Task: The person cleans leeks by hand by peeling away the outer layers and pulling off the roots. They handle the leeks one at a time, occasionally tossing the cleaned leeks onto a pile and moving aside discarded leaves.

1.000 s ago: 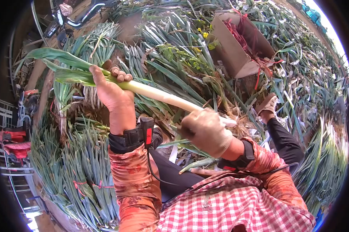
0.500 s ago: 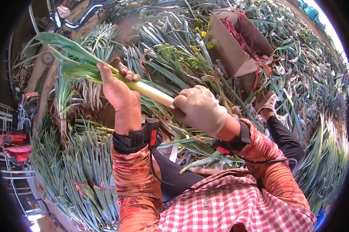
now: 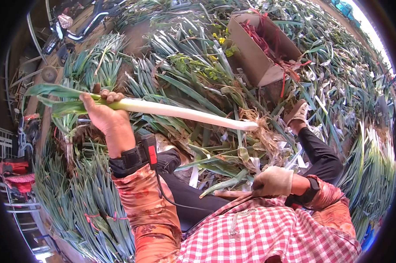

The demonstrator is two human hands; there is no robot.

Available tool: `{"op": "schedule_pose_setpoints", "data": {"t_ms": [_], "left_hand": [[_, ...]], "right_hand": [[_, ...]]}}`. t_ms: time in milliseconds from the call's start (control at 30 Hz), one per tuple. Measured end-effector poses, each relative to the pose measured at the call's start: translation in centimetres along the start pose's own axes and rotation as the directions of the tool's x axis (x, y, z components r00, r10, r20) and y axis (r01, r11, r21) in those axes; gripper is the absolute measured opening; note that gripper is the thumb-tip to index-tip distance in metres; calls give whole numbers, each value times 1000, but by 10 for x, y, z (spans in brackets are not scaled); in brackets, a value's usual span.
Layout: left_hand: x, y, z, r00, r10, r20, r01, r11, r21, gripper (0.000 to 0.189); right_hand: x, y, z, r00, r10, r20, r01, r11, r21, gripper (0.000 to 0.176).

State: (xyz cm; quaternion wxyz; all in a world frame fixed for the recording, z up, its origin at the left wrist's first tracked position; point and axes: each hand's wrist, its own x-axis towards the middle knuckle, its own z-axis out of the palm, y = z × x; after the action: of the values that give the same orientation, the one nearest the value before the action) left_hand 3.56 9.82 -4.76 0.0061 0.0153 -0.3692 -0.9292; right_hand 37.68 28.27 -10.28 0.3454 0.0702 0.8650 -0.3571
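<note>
My left hand (image 3: 109,117) is closed around the green upper part of a leek (image 3: 184,113). The leek's long white shank points right, ending in brown stringy roots (image 3: 268,136). Down by my lap is my right hand (image 3: 273,181), in a greyish work glove, apart from the leek. Its fingers are curled in, and whatever they may hold is hidden. Loose green leek leaves (image 3: 226,182) lie just left of the glove, beside the checked apron (image 3: 250,223).
An open cardboard box (image 3: 250,57) with red ties (image 3: 259,37) stands at the upper right. Tied leek bundles (image 3: 97,197) fill the lower left, more leeks (image 3: 373,171) lie at right, and leaf scraps cover the ground. A metal rack (image 3: 18,193) borders the far left.
My right hand has left the leek's shank and dropped to my lap. The white shank and roots now show fully. My left hand has shifted left and slightly down with the leek.
</note>
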Motion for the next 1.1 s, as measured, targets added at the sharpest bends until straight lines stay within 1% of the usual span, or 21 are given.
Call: {"op": "schedule_pose_setpoints", "data": {"t_ms": [33,67,100,133,167,200,233,267,300,333,367,400,467,500,567,700,833,933,1000,1033,1100], "left_hand": [[0,1,-1,1000,9,7,-9,1000,-1,41],[-2,2,0,1000,28,0,-28,1000,10,42],[-3,1,1,1000,24,4,-24,1000,10,42],[-4,0,1,1000,19,18,-19,1000,8,42],[-5,0,2,999,15,34,-15,1000,6,42],[-6,0,2,999,13,38,-13,1000,7,42],[-6,-1,0,995,-12,102,14,1000,-15,44],[-7,-2,-1,986,-36,165,42,998,-35,45],[-8,-2,-3,972,-61,227,74,996,-51,47],[-9,-2,-4,971,-68,228,80,996,-44,47],[-10,-3,-4,951,-83,298,111,991,-79,48],[-11,-4,-4,926,-94,365,144,983,-112,49],[-10,-6,-5,924,-95,370,145,983,-109,49],[-9,-7,-5,921,-88,378,141,984,-113,49],[-7,-8,-6,919,-94,383,149,982,-117,47],[-7,-10,-5,905,-103,413,161,981,-108,45],[-7,-11,-7,914,-101,393,155,982,-109,45],[-9,-10,-8,905,-102,414,152,984,-89,45],[-11,-10,-8,895,-103,435,149,986,-73,44],[-12,-10,-9,880,-110,461,166,983,-82,44],[-13,-12,-9,863,-122,491,189,978,-89,43]], "right_hand": [[3,1,2,997,-17,80,31,982,-187,28],[1,-4,-5,995,-77,-60,69,989,-128,31],[-1,-13,-18,971,-127,-201,114,991,-77,36],[1,-27,-33,942,-127,-312,86,986,-143,38],[11,-33,-39,800,-240,-550,211,970,-116,32],[18,-41,-49,646,-309,-698,222,951,-215,26],[27,-49,-59,560,-348,-752,224,937,-266,27],[40,-54,-68,510,-358,-782,265,930,-254,31],[60,-52,-73,464,-351,-814,267,931,-250,34],[68,-56,-80,597,-270,-755,283,952,-117,32],[75,-58,-87,716,-195,-671,278,961,16,30],[82,-57,-89,717,-191,-671,278,960,23,30],[97,-53,-86,895,-74,-440,250,901,355,25],[101,-53,-83,898,-75,-434,249,900,358,25],[105,-52,-77,837,-127,-532,326,897,298,21],[103,-54,-73,861,-89,-501,289,896,338,16],[99,-55,-69,859,-56,-508,259,905,338,16],[102,-48,-67,845,-93,-526,295,902,314,17],[103,-42,-68,849,-154,-505,391,825,407,21],[100,-45,-69,849,-152,-505,391,824,409,21],[93,-56,-72,889,-118,-443,316,857,407,24]]}}
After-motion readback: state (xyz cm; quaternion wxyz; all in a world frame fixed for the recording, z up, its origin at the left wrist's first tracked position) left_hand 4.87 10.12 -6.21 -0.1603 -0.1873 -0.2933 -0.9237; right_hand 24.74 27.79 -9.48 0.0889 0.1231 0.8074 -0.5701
